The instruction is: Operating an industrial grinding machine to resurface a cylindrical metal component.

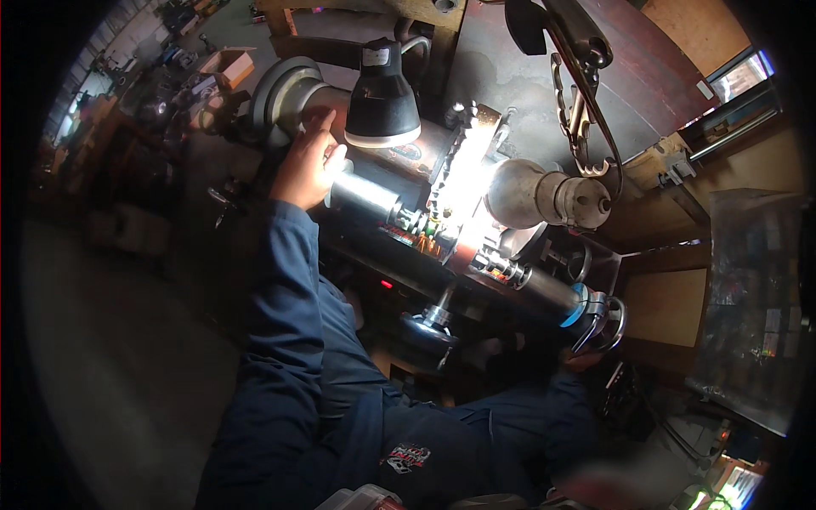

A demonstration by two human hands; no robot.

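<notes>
My left hand [311, 166] reaches over the left end of a bright steel cylinder [365, 197] on a bench machine, with fingers stretched out; whether it touches the cylinder I cannot tell. A black work lamp [384, 95] hangs just beyond it and lights the metal. In shadow at the lower right, my right hand [582, 359] is beneath a curved metal handle [614, 325] at the end of a second, darker cylinder [548, 291] with a blue band. Most of its fingers are hidden, so its grip cannot be made out.
A pale rounded motor-like housing [544, 195] stands right of the glaring middle. Below the machine's front juts a handwheel [429, 330]. A jointed metal arm with a chain [571, 119] hangs at the upper right. An open cardboard box [228, 66] sits far left.
</notes>
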